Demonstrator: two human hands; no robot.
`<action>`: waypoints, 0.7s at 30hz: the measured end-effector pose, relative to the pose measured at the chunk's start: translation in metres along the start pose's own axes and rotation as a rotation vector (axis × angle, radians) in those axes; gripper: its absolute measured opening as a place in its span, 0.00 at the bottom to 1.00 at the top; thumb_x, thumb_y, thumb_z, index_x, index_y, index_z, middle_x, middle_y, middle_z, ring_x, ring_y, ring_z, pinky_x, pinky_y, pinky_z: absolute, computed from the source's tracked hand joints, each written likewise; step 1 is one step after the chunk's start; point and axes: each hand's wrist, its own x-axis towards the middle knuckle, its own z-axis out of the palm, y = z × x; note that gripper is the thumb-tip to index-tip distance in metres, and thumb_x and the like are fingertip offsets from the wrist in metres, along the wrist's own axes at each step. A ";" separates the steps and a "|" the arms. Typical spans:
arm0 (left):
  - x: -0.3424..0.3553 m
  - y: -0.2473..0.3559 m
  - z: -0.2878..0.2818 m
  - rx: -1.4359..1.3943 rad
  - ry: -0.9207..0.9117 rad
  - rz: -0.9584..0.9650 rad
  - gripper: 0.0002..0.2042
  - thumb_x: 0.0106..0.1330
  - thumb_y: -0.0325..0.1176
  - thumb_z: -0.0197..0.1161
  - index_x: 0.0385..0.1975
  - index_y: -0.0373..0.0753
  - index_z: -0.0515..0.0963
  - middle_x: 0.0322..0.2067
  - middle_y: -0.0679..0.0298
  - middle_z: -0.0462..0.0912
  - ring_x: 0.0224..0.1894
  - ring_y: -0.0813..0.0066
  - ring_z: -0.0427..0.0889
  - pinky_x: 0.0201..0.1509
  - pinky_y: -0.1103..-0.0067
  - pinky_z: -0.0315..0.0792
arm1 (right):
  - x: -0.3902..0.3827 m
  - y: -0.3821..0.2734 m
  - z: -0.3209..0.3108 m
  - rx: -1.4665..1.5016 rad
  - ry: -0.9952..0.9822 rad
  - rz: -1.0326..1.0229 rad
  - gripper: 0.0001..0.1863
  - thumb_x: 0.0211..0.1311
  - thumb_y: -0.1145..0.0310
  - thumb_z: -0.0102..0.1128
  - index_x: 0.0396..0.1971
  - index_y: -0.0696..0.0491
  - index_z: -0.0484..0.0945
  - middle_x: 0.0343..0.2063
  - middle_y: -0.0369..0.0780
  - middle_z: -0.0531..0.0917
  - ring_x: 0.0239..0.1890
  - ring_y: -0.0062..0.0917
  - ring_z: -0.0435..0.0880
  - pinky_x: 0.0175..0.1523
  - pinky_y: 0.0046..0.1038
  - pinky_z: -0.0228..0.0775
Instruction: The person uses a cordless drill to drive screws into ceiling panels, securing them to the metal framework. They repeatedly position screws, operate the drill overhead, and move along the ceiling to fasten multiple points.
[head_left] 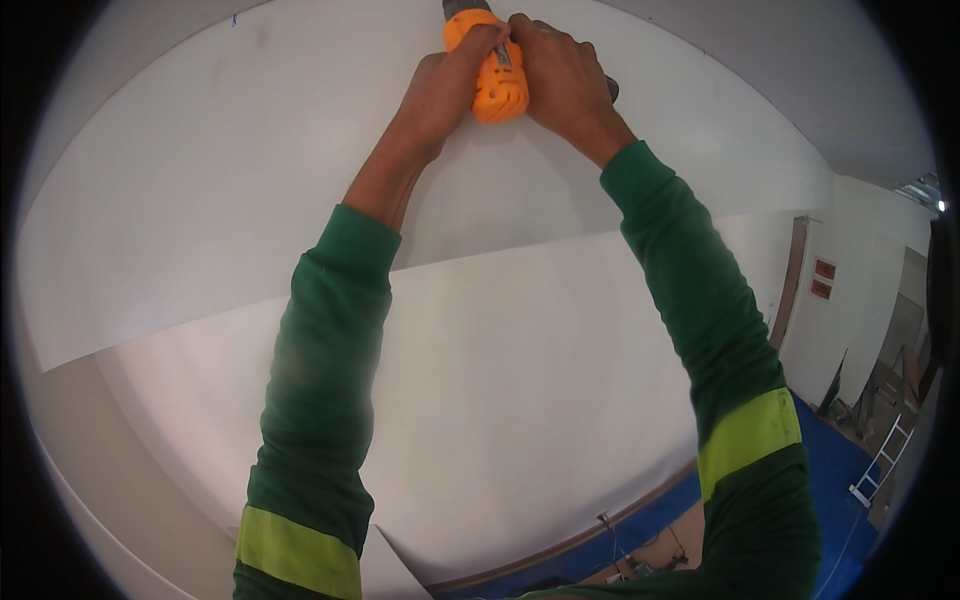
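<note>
My left hand (440,95) and my right hand (565,80), raised at the top of the view, both grip an orange and dark power drill (498,92). The left thumb lies over the drill's body, while the right fingers wrap round its side, with a dark end showing beyond them. The drill's dark nose points toward the large white panel (230,150) above me; whether its tip touches the panel cannot be seen. Both my forearms wear green sleeves with yellow bands.
Below the panel's edge stands a white wall (530,370). Blue floor covering (840,460) runs along its base, with tools and cables (630,550) at the bottom. At right are a ladder (880,460), a doorway, leaning materials and two small orange signs (824,279).
</note>
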 end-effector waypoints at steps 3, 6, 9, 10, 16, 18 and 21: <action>-0.001 -0.001 -0.001 0.003 0.018 0.008 0.37 0.69 0.65 0.61 0.52 0.28 0.80 0.45 0.56 0.83 0.49 0.68 0.80 0.57 0.72 0.73 | 0.001 -0.001 -0.001 0.008 0.008 -0.007 0.18 0.64 0.63 0.74 0.43 0.54 0.73 0.37 0.43 0.87 0.41 0.45 0.90 0.41 0.48 0.79; -0.002 0.003 0.000 0.020 0.003 0.000 0.38 0.69 0.66 0.61 0.52 0.28 0.80 0.45 0.56 0.83 0.48 0.68 0.80 0.57 0.72 0.73 | -0.002 0.000 0.000 0.024 0.021 -0.007 0.18 0.64 0.63 0.73 0.43 0.55 0.74 0.37 0.43 0.87 0.41 0.45 0.90 0.41 0.48 0.79; -0.003 0.005 0.000 0.010 0.005 0.013 0.38 0.69 0.66 0.61 0.52 0.27 0.80 0.45 0.55 0.83 0.49 0.68 0.81 0.57 0.72 0.73 | 0.000 -0.001 -0.002 0.016 0.016 -0.003 0.18 0.65 0.63 0.73 0.43 0.55 0.74 0.38 0.43 0.88 0.41 0.45 0.90 0.42 0.47 0.79; -0.003 0.005 -0.001 0.011 0.008 0.013 0.38 0.69 0.66 0.61 0.52 0.27 0.80 0.45 0.55 0.83 0.49 0.68 0.81 0.57 0.72 0.73 | 0.001 -0.002 -0.003 0.011 0.009 0.001 0.18 0.65 0.63 0.73 0.43 0.55 0.74 0.38 0.43 0.88 0.41 0.45 0.90 0.42 0.47 0.79; -0.004 0.006 -0.004 0.018 0.001 0.003 0.39 0.68 0.67 0.62 0.52 0.27 0.80 0.45 0.55 0.83 0.49 0.67 0.81 0.57 0.72 0.73 | -0.001 -0.007 -0.005 0.027 0.023 -0.004 0.18 0.65 0.63 0.74 0.44 0.54 0.74 0.38 0.44 0.88 0.42 0.46 0.90 0.41 0.47 0.78; -0.002 0.006 -0.005 0.025 -0.011 -0.001 0.39 0.68 0.67 0.62 0.52 0.27 0.80 0.45 0.55 0.83 0.49 0.67 0.81 0.57 0.72 0.73 | 0.000 -0.005 -0.006 0.015 0.018 -0.003 0.18 0.64 0.63 0.74 0.44 0.54 0.74 0.39 0.44 0.88 0.42 0.46 0.90 0.42 0.47 0.78; -0.001 0.003 -0.004 0.037 0.012 0.020 0.35 0.69 0.69 0.60 0.50 0.37 0.80 0.36 0.64 0.80 0.41 0.75 0.78 0.49 0.76 0.71 | 0.002 -0.007 -0.009 0.015 -0.001 0.000 0.19 0.64 0.63 0.75 0.44 0.54 0.74 0.39 0.43 0.88 0.43 0.46 0.90 0.43 0.48 0.79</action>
